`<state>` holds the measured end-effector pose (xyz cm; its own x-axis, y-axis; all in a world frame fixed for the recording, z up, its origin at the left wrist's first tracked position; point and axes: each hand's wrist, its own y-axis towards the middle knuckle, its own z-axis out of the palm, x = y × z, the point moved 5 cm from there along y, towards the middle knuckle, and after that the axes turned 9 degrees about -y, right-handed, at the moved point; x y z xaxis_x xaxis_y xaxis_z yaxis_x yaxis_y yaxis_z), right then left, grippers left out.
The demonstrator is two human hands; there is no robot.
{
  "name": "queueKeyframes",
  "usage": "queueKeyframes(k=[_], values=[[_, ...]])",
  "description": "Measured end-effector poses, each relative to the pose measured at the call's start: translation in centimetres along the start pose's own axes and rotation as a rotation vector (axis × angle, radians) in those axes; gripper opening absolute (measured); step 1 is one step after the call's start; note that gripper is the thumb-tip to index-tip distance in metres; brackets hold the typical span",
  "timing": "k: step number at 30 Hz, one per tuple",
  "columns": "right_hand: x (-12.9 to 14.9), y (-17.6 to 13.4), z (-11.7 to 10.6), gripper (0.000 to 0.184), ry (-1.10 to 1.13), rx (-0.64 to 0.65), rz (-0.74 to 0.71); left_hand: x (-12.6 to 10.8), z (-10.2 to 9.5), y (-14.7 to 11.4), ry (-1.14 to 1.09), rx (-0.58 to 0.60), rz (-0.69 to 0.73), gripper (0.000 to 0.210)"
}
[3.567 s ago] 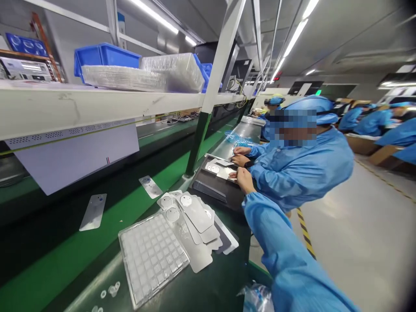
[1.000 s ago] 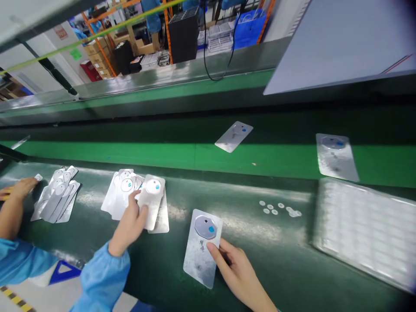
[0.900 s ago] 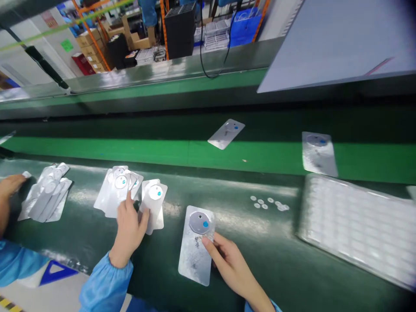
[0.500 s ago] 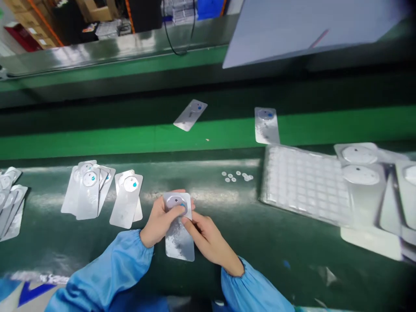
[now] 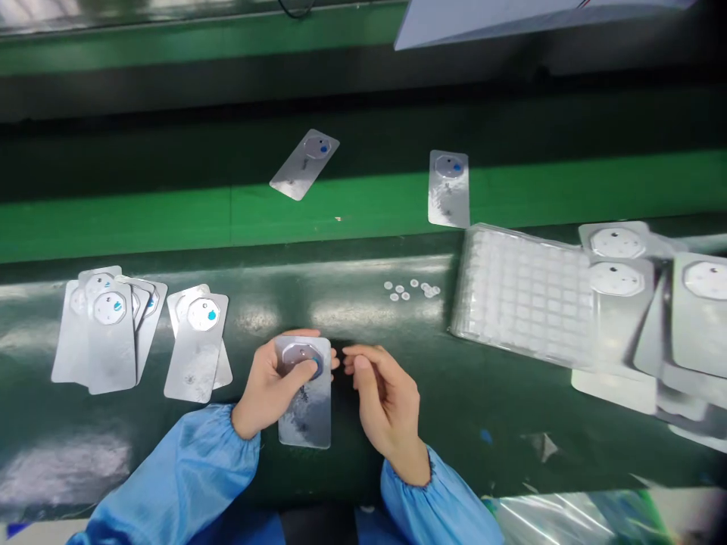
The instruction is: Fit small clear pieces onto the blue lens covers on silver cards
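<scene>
In my left hand [image 5: 276, 386] is a silver panel [image 5: 307, 420] shaped like a phone back cover, held near its upper end. My left thumb presses on its round camera area, at the blue dot, with the fingers behind. To the right of the panel, apart from it, my right hand [image 5: 391, 401] hovers with loosely bent fingers and nothing visible in them. Beyond it lie several small white round pieces [image 5: 399, 288]. On the left are a pair of overlapping panels [image 5: 196, 356] and a larger pile of panels [image 5: 110, 348], with blue dots on their camera areas.
A clear-and-white gridded tray [image 5: 525, 295] sits to the right, beside overlapping silver panels [image 5: 619, 318] without visible blue dots. Two more panels, one tilted [image 5: 304, 166] and one nearly straight [image 5: 448, 189], lie on the green strip [image 5: 369, 212] behind. A white board [image 5: 511, 19] overhangs the back.
My right hand has come off the panel and moved right. My left hand keeps its hold with the thumb on the blue dot. The view has tilted downward.
</scene>
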<state>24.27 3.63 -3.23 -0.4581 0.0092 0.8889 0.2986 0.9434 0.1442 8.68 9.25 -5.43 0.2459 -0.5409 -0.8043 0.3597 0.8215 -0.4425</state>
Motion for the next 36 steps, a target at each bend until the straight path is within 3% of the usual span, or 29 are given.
queueKeyframes(k=[4,9,14,28,36], values=[[2.4,0.1,-0.1,0.023,-0.209,0.033,-0.228,-0.7,0.2,0.1,0.196,-0.012,0.056,0.029],[2.8,-0.2,0.2,0.035,-0.397,0.099,-0.364,-0.4,0.6,0.0,0.145,0.025,0.049,0.032],[2.4,0.0,0.3,0.035,-0.486,0.138,-0.395,0.0,0.4,-0.1,0.122,0.097,0.009,0.038],[2.9,0.8,0.7,0.014,-0.523,0.133,-0.383,0.2,0.1,0.0,0.129,0.107,-0.011,0.037],[3.1,0.6,0.5,0.025,-0.556,0.139,-0.516,0.3,0.1,0.1,0.077,0.095,-0.046,0.042]])
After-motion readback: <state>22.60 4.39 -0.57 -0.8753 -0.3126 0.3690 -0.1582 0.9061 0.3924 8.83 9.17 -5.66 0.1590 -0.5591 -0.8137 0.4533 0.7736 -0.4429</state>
